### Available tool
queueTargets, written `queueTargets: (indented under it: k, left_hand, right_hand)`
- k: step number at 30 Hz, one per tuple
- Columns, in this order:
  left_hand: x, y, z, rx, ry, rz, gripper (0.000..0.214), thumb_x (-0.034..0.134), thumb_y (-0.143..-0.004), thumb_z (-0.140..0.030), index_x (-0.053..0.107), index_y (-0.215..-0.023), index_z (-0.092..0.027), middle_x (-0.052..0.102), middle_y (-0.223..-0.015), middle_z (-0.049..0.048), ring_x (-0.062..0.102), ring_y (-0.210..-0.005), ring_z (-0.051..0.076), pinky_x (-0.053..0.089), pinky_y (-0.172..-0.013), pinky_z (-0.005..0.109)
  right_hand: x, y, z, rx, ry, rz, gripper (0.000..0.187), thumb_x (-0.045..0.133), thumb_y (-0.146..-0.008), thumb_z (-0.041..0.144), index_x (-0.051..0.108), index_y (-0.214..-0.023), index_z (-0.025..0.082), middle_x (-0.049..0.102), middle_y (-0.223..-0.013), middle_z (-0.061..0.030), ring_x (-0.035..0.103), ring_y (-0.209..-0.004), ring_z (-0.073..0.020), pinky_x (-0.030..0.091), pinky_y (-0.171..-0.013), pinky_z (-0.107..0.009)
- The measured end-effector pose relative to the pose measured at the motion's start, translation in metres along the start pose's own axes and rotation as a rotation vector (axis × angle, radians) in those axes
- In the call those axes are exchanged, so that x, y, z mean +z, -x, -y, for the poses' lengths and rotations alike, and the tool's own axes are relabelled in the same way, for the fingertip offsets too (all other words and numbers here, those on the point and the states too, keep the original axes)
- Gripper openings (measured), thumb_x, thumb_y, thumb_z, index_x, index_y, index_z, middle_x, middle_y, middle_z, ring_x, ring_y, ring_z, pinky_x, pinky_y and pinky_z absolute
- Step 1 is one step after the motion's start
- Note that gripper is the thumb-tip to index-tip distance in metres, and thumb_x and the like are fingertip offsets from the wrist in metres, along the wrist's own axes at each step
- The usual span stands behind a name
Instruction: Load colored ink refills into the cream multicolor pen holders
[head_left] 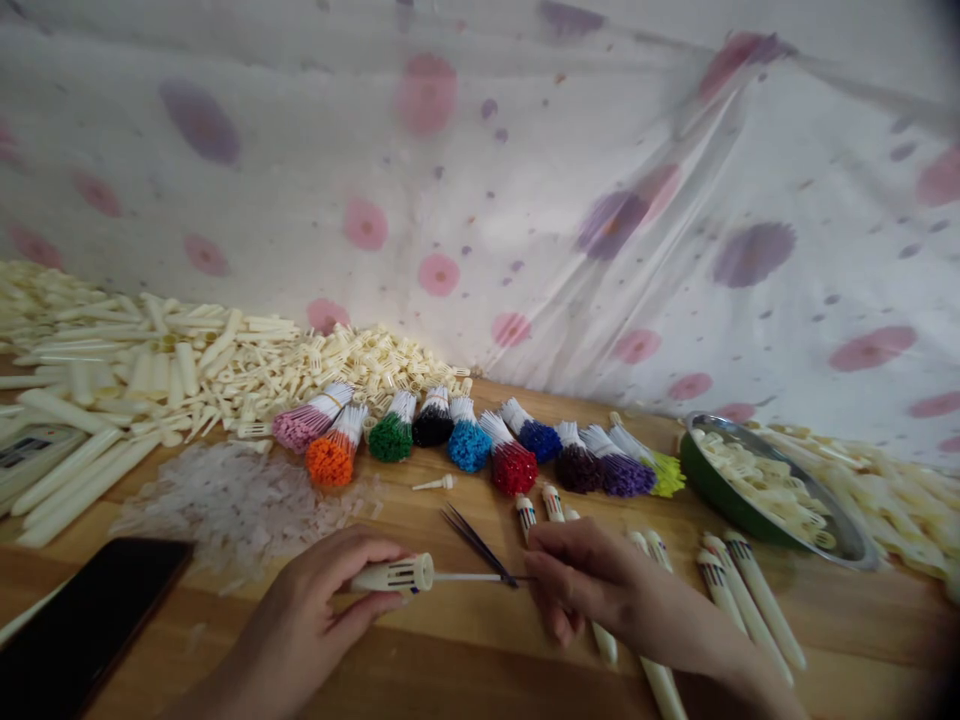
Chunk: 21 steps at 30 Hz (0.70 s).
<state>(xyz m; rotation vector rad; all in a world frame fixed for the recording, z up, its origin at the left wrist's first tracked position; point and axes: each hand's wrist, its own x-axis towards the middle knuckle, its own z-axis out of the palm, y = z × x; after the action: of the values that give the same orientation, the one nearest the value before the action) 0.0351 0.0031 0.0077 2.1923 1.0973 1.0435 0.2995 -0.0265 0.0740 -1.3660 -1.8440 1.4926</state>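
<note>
Near the front of the table, my left hand (319,605) is closed around a cream slotted pen barrel (394,574), its open end turned right. A thin white pen refill (466,577) runs level from that opening towards my right hand (611,580), whose thumb and finger pinch its dark end. The far end of the refill is hidden inside the barrel. Dark tweezers (480,546) lie on the table just behind the refill. Behind them stretches a row of refill bundles, including orange (330,462), green (391,438), light blue (469,445) and red (513,467).
A pile of clear plastic bits (232,505) lies left, behind a black phone (94,615). Cream pen parts (187,360) are heaped at back left. A green-sided bowl (720,490) of cream pieces stands right. Several multicolour pens (761,590) lie beside my right forearm.
</note>
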Motion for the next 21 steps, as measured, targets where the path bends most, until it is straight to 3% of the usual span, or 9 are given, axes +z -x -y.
queueTargets:
  k: [8,21]
  left_hand:
    - [0.002,0.002,0.0,0.082,-0.005,-0.002,0.03,0.07,-0.07,-0.016,0.068,-0.095,-0.031,0.075,-0.089,-0.0033,0.07,-0.082,0.014,0.054,-0.075,0.018]
    - [0.003,0.007,-0.002,0.01,0.073,0.092,0.03,0.07,-0.071,-0.019,0.07,-0.098,-0.033,0.075,-0.091,-0.0001,0.07,-0.082,0.016,0.056,-0.073,0.021]
  right_hand:
    - [0.004,-0.005,0.0,0.016,-0.017,0.024,0.046,0.041,-0.086,0.057,0.044,-0.062,0.018,0.051,-0.054,0.0014,0.049,-0.049,-0.0082,0.04,-0.05,-0.019]
    - [0.011,-0.012,-0.002,0.074,-0.11,0.106,0.048,0.043,-0.082,0.06,0.045,-0.06,0.018,0.051,-0.051,0.0029,0.049,-0.044,-0.0063,0.038,-0.045,-0.017]
